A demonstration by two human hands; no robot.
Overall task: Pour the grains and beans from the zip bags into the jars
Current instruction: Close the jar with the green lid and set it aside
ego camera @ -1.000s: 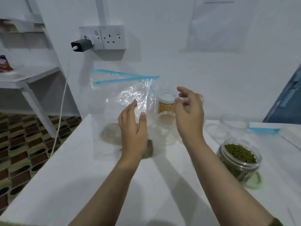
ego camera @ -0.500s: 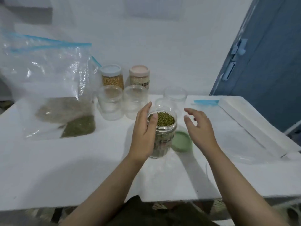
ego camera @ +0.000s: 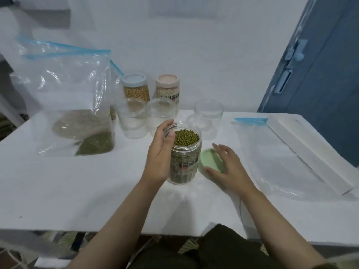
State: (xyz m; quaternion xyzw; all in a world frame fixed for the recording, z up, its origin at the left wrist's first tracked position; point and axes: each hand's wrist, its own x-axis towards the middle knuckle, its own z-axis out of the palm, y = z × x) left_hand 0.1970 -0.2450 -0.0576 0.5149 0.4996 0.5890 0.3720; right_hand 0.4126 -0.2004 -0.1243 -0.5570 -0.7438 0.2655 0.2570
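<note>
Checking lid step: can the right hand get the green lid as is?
Likely yes: the right hand already rests on the green lid beside the bean jar, nothing between them.

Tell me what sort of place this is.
Probably a plain room at home used for pantry work: a white table against a bare white wall, lidded clear plastic jars of grains, an open jar of green beans, and a blue door beside it.
</note>
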